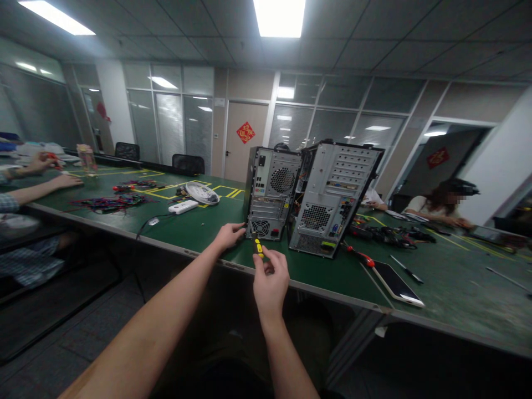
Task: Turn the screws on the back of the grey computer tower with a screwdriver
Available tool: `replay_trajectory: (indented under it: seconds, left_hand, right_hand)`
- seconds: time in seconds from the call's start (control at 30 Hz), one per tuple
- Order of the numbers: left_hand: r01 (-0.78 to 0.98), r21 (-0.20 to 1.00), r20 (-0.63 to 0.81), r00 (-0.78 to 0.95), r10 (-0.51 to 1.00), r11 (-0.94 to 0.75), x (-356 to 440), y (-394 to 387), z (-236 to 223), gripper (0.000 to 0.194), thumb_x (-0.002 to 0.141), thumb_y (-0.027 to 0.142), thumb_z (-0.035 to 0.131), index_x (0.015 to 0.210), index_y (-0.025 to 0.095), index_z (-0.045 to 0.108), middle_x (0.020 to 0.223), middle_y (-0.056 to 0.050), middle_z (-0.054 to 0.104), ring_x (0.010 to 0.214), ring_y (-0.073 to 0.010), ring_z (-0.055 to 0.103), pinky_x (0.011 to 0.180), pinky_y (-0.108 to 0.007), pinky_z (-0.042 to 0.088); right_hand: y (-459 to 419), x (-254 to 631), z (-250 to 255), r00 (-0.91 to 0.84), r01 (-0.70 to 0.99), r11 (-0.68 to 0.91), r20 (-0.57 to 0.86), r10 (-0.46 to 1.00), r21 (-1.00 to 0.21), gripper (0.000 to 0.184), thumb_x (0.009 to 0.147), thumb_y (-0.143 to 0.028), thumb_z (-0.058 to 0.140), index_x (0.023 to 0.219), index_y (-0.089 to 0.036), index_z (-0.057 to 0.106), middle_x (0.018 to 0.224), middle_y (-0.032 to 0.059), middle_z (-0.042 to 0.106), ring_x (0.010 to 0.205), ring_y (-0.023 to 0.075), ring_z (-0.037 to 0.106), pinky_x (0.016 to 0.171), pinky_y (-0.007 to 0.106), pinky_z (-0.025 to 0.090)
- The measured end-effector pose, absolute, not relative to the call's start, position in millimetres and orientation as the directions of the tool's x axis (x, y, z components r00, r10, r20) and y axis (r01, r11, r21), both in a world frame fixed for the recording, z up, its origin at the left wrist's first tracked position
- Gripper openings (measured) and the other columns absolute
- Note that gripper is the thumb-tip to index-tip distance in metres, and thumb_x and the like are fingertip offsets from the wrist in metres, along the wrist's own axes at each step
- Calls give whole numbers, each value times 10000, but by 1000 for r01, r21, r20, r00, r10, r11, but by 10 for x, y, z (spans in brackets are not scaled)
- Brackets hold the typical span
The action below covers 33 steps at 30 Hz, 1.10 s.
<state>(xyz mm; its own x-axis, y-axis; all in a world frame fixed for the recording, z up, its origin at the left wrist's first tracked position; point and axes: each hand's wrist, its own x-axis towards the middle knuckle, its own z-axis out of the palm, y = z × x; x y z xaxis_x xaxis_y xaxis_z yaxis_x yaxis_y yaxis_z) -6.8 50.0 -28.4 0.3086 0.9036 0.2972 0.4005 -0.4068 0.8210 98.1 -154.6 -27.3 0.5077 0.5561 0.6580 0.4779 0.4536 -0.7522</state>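
Observation:
In the head view, a computer tower [270,188] stands on the green table with its rear panel, fan grille and ports facing me. My right hand [272,271] is closed around the end of a yellow-and-black screwdriver [258,246], whose shaft points up at the panel's lower left corner. Whether the tip sits in a screw is too small to tell. Beside that same corner is my left hand [230,235], fingers stretched out against the case edge and holding nothing. A second, larger tower [320,216] stands close on the right, its rear panel also towards me.
Right of the towers lie a red-handled tool [366,258], a phone [399,284], a loose screwdriver [407,270] and black cables [386,233]. Leftward are a white power strip [183,207], a white basket [202,193] and bundled wires [110,203]. Other people sit at both sides.

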Motion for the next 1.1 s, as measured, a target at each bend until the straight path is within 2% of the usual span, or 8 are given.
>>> replay_trajectory:
  seconds: [0.2,0.43,0.7,0.97,1.1]
  left_hand:
    - [399,821,296,313,902,-408,-64,500,-284,495,922,327,642,1371,123,680,799,-48,780,642,-158,639,664,-247,490]
    - [415,802,315,316,895,-429,-70,516,-293,500,918,328,633,1370,120,682,858,-66,795,662,-163,658,714,-261,511]
    - [409,811,297,326,897,-418,-62,544,-329,516,938,347,616,1397,115,657,901,-80,800,686,-166,668,648,-247,497]
    - [407,804,319,319,892,-433,-63,563,-336,506,925,331,631,1379,113,673,877,-74,799,671,-164,658,704,-260,511]
    - [410,805,316,315,895,-429,-62,570,-342,517,920,345,631,1379,111,673,869,-73,796,659,-160,648,676,-253,500]
  right_hand:
    - [-1521,984,-284,539,482,432,646,540,-762,248,908,-394,720,920,-147,729,949,40,627,585,85,513,561,244,460]
    - [-1537,967,-272,507,457,466,652,564,-758,229,906,-338,705,1040,-158,752,1015,54,627,601,85,520,573,239,476]
    - [-1508,982,-304,550,466,427,632,546,-775,269,906,-420,716,900,-151,711,922,30,623,569,82,497,547,239,442]
    - [-1510,965,-300,503,434,474,642,578,-766,260,892,-347,728,1081,-170,751,1023,46,633,593,80,518,582,242,469]
    - [-1506,974,-294,530,464,452,648,547,-762,266,920,-392,701,1027,-153,749,985,44,637,585,82,511,571,241,458]
